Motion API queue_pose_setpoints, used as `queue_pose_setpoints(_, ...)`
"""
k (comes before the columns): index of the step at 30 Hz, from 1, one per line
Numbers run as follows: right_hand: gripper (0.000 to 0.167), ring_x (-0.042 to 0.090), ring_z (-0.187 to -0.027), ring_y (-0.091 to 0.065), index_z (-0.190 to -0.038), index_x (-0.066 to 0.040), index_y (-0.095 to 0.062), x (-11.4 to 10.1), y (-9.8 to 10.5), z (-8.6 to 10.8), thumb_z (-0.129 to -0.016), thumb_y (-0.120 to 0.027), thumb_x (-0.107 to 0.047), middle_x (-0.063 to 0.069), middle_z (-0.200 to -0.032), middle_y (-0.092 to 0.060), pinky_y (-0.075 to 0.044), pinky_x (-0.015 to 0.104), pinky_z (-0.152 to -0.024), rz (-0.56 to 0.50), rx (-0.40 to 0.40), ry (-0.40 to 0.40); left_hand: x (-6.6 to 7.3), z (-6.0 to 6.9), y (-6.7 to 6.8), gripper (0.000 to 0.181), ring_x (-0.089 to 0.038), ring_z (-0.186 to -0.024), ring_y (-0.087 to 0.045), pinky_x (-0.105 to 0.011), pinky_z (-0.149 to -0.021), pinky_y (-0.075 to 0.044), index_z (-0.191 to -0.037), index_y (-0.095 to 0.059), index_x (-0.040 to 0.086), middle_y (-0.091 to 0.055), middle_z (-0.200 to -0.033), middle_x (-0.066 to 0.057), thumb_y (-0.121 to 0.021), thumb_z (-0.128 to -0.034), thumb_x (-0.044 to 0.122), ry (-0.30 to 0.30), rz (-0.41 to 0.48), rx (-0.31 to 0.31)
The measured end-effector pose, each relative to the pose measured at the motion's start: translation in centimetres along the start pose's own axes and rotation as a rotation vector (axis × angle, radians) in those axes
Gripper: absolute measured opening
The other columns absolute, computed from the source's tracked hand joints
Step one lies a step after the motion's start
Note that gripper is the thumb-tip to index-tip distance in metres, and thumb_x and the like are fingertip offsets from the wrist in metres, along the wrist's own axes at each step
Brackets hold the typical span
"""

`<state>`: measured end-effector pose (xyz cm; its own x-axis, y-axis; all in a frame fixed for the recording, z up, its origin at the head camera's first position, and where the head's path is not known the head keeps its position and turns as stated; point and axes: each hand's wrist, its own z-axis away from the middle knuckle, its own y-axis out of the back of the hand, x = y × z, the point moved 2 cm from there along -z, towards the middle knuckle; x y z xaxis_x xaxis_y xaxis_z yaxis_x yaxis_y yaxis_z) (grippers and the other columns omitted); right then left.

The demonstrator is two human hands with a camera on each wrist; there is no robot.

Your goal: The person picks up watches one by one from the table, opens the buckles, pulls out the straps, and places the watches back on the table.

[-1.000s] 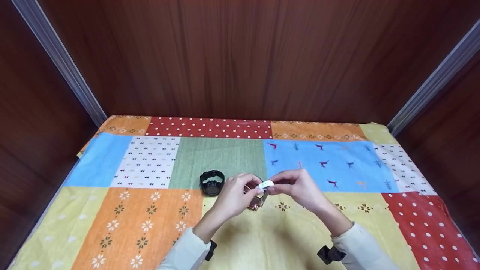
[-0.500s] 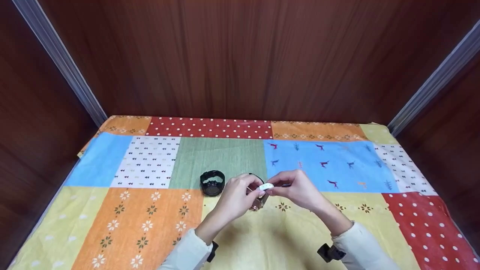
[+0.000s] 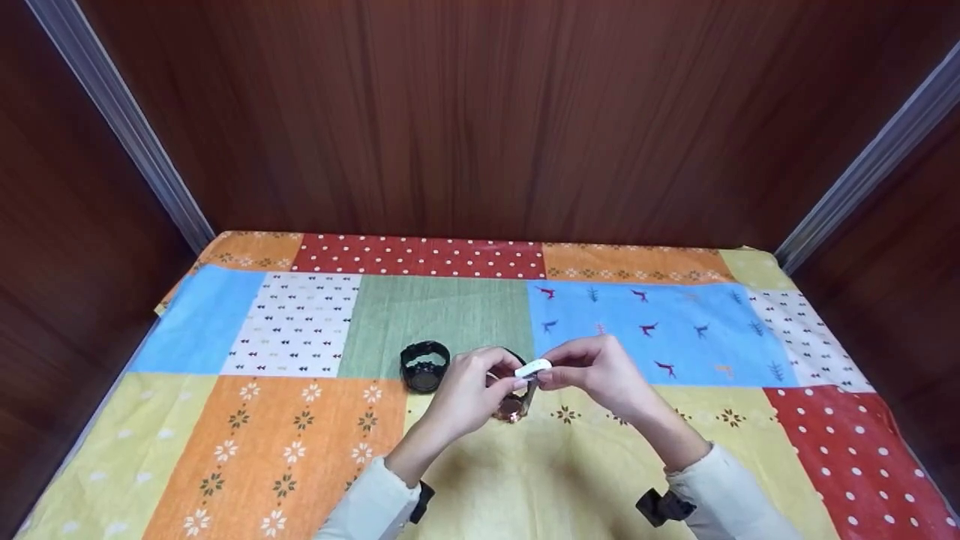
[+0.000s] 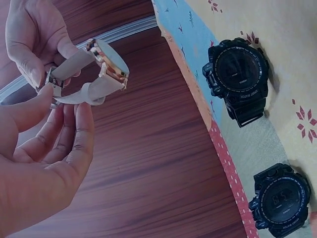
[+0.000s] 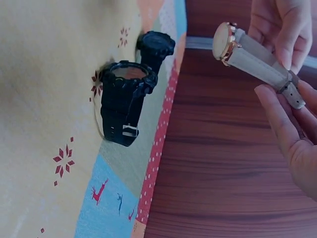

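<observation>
Both hands hold one wristwatch (image 4: 94,94) with a pale strap and a rose-gold case, raised above the tablecloth. My left hand (image 3: 465,386) pinches the strap near its metal buckle (image 4: 53,82), thumb against it. My right hand (image 3: 600,375) grips the strap from the other side with thumb and fingers. In the right wrist view the strap end (image 5: 295,98), with small holes, sticks out past the buckle. The case (image 5: 225,43) points away from the fingers, towards the table. Whether the buckle pin sits in a hole cannot be seen.
A black sports watch (image 3: 425,367) stands on the cloth left of my hands. A second black watch (image 5: 124,101) lies beneath them, partly hidden in the head view. Dark wood panels (image 3: 450,112) enclose the patchwork tablecloth (image 3: 285,450) at the back and sides.
Both hands stay in about the same place and keep their hold on the wristwatch. The white strap end between the fingers tilts slightly, first flatter, then angled up to the right again.
</observation>
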<state>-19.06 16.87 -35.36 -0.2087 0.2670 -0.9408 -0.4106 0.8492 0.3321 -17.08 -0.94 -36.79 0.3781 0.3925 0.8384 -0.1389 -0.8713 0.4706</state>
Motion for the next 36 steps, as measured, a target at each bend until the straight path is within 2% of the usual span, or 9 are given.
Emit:
queue_pose_setpoints(12, 0.024, 0.027, -0.077, -0.066, -0.095, 0.014, -0.063, -0.01, 0.15, 0.04, -0.079, -0.068, -0.003, 0.022, -0.087, -0.066, -0.052, 0.040, -0.073, -0.156, 0.005, -0.023, 0.08, 0.04, 0.17, 0.006, -0.013, -0.075, -0.059, -0.022, -0.067, -0.049, -0.086, -0.065, 0.004, -0.063, -0.082, -0.001, -0.066, -0.0823, 0.009, -0.014, -0.048, 0.019)
queue_pose_setpoints(18, 0.023, 0.028, -0.079, -0.066, -0.094, 0.013, -0.063, 0.41, 0.21, -0.06, -0.080, -0.068, -0.004, 0.022, -0.087, -0.066, -0.051, 0.042, -0.075, -0.202, -0.032, -0.025, 0.06, 0.11, 0.15, 0.006, -0.015, -0.077, -0.059, -0.032, -0.071, -0.051, -0.087, -0.064, 0.004, -0.062, -0.084, -0.001, -0.066, -0.0823, 0.008, -0.018, -0.065, 0.013)
queue_pose_setpoints(22, 0.020, 0.030, -0.079, -0.065, -0.093, 0.010, -0.064, 0.73, 0.29, -0.16, -0.080, -0.068, -0.005, 0.021, -0.087, -0.066, -0.051, 0.042, -0.076, -0.198, -0.054, -0.019, 0.07, 0.09, 0.11, 0.005, -0.015, -0.078, -0.059, -0.034, -0.072, -0.050, -0.087, -0.064, 0.005, -0.062, -0.084, -0.001, -0.065, -0.0826, 0.008, -0.010, -0.064, 0.002)
queue_pose_setpoints(30, 0.021, 0.027, -0.078, -0.065, -0.093, 0.012, -0.063, 0.80, 0.34, -0.16, -0.080, -0.068, -0.004, 0.018, -0.085, -0.066, -0.051, 0.041, -0.075, -0.188, -0.059, -0.011, -0.03, 0.22, 0.11, 0.005, -0.014, -0.077, -0.058, -0.023, -0.069, -0.049, -0.086, -0.062, 0.006, -0.060, -0.084, 0.001, -0.066, -0.0829, 0.009, 0.000, -0.057, -0.013)
queue_pose_setpoints(36, 0.019, 0.029, -0.078, -0.066, -0.092, 0.014, -0.062, 0.61, 0.25, -0.02, -0.082, -0.065, -0.002, 0.021, -0.085, -0.065, -0.052, 0.040, -0.074, -0.160, -0.050, 0.019, -0.27, 0.16, -0.14, 0.006, -0.015, -0.078, -0.059, -0.028, -0.070, -0.050, -0.087, -0.062, 0.006, -0.060, -0.085, 0.000, -0.066, -0.0825, 0.008, -0.018, -0.073, -0.026)
